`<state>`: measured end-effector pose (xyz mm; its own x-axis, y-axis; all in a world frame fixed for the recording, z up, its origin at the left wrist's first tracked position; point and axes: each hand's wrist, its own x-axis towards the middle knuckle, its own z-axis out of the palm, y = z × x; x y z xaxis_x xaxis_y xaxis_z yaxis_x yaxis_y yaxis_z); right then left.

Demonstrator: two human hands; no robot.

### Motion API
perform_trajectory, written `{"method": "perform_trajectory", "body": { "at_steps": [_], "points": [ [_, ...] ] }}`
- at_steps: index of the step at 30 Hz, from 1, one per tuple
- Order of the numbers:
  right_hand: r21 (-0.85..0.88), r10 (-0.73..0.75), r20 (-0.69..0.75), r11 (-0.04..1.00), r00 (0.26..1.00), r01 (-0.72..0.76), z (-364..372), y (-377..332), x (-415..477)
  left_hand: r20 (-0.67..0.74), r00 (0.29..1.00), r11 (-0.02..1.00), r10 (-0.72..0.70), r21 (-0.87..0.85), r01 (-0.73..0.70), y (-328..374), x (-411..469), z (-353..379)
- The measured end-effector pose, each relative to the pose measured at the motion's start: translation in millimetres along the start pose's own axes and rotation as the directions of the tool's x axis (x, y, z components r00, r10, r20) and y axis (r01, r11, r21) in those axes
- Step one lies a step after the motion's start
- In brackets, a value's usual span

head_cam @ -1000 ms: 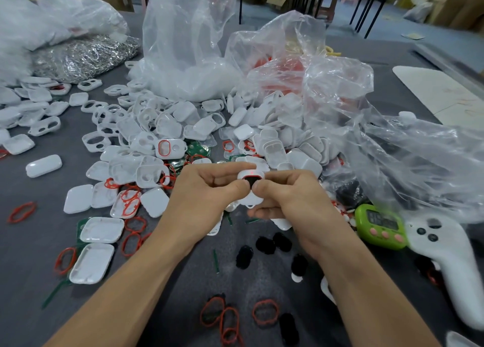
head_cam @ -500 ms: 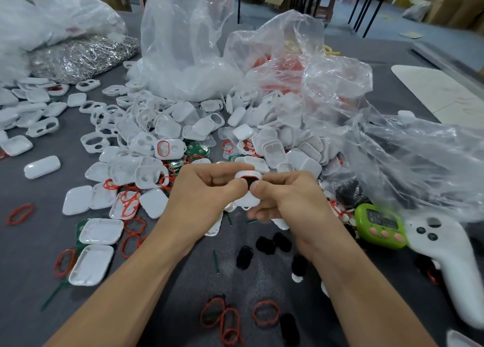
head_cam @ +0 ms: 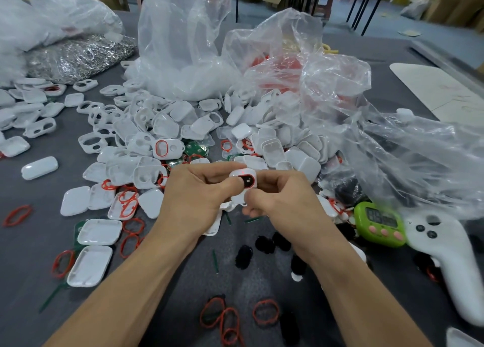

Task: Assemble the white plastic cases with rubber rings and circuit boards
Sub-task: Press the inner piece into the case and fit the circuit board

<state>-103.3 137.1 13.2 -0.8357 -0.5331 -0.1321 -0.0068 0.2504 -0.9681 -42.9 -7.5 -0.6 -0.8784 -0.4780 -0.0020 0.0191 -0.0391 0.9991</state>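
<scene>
White case (head_cam: 240, 174), raised just above the table in front of the heap of loose shells (head_cam: 167, 126). Your left hand (head_cam: 199, 197) and right hand (head_cam: 282, 208) both pinch it. Likely light, stiff and slick: hold it by the rim.

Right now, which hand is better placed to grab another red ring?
Probably left: loose red rings lie nearest the left hand, while the right hand, also holding the white case, sits farther from them.

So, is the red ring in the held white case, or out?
In: a red rubber rim frames the black pad in the small white plastic case, pinched by left hand and right hand.
</scene>
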Motion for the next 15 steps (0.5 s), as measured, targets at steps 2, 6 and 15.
{"method": "perform_trajectory", "body": {
  "at_steps": [2, 6, 15],
  "points": [
    [0.009, -0.001, -0.010, 1.000, 1.000, 0.001, -1.2, 0.9, 1.1, 0.040, 0.999, 1.000, -0.012, 0.005, 0.012, 0.0, -0.2, -0.4],
    [0.032, 0.027, -0.021, 0.999, 0.999, -0.027, -1.7, 1.7, 3.4, 0.072, 0.997, 0.999, -0.028, 0.021, 0.026, 0.3, -1.4, -0.2],
    [-0.041, 0.036, -0.060, 0.998, 0.998, -0.038, 5.9, 7.3, 6.2, 0.145, 0.987, 0.995, 0.074, 0.055, -0.083, 2.3, -4.8, 1.8]
  ]
}}
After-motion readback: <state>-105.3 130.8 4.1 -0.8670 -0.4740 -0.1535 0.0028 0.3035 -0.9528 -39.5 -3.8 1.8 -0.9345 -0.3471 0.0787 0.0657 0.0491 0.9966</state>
